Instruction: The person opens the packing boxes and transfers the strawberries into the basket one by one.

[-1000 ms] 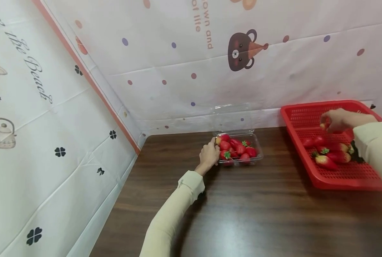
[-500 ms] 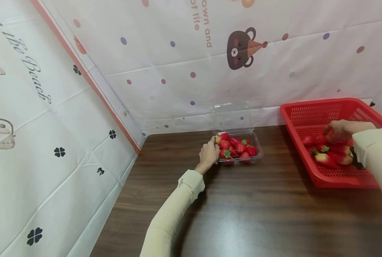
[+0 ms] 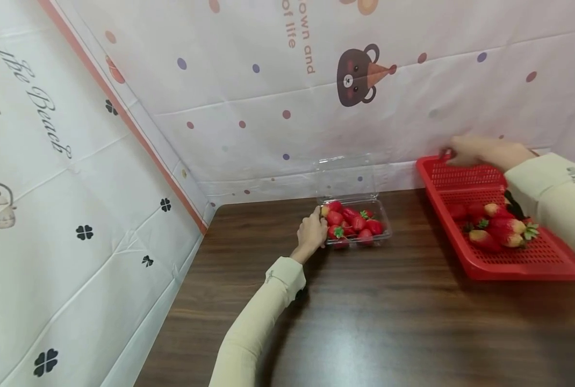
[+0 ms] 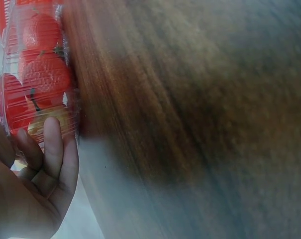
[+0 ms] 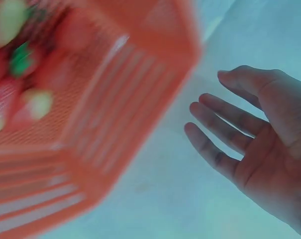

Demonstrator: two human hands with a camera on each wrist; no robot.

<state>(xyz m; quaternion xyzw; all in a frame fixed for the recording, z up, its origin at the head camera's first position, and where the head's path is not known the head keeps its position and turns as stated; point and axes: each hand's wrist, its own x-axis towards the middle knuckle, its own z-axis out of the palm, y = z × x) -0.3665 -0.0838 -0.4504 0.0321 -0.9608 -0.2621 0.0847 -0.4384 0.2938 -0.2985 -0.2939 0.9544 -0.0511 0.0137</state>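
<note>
At the left end of a clear plastic clamshell box [image 3: 386, 231], my left hand [image 3: 311, 232] grips the box's corner. In the left wrist view, fingers [image 4: 53, 144] of that hand press on the ribbed plastic wall. Red strawberries [image 3: 357, 220] with some pale tips and green leaves fill the box, and its lid [image 3: 346, 177] stands raised behind. My right hand [image 3: 471, 150] is blurred over the back rim of a red plastic basket [image 3: 471, 263]. The right wrist view shows this hand [image 5: 269, 144] beside the basket, fingers extended, holding nothing.
Several larger strawberries [image 3: 502, 231] with pale ends lie in the basket. Both containers rest on a dark wooden table [image 3: 365, 312]. A printed cloth [image 3: 268, 91] hangs right behind them, and another [image 3: 74, 215] runs along the left edge.
My right hand dipped among the basket's strawberries, then rose and moved left to above the back rim. A pale-tipped thing earlier at its fingers is gone. My left hand stayed at the box.
</note>
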